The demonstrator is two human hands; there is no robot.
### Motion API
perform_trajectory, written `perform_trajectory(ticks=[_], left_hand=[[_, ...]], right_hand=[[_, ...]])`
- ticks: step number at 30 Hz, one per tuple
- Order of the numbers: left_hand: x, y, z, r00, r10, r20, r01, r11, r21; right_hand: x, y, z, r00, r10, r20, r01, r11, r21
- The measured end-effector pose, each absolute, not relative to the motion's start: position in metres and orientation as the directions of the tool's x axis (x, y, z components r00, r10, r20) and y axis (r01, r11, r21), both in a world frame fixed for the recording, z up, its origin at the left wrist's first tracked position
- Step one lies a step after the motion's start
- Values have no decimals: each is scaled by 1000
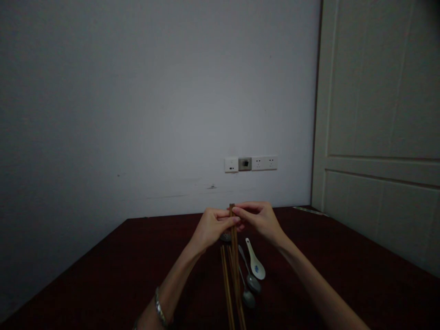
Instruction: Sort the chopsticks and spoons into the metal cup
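Pinching chopsticks (pixel 234 247) between both hands' fingers (pixel 237 220)

Dim room w/ plain grey-white wall (pixel 137 91), row of sockets & switches (pixel 250 163) low on it, pale panelled door (pixel 378 114) at right, dark red-brown wooden table (pixel 343 256) butted vs wall, light weak, corners in shadow.
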State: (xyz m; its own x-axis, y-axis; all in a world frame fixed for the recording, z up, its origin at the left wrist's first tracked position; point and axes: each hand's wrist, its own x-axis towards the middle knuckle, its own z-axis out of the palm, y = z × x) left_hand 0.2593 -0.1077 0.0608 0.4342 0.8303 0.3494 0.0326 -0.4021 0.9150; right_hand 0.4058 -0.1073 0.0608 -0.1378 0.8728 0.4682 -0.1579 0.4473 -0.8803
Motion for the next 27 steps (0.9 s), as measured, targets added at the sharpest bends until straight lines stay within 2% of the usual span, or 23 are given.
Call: perform_trajectory(ticks=[13,20,27], left_hand=[[259,-107,64,413,848,331,81,-397,914],[258,-104,61,434,834,341,61,-404,913],[258,-103,58,473,824,311,50,-378,925]], right_hand=[[406,-101,58,-132,874,467,-147,449,-881],[407,-101,58,-116,844,524,-165,504,-848],[411,-105,63,-170,770,615,-6,623,-782]])
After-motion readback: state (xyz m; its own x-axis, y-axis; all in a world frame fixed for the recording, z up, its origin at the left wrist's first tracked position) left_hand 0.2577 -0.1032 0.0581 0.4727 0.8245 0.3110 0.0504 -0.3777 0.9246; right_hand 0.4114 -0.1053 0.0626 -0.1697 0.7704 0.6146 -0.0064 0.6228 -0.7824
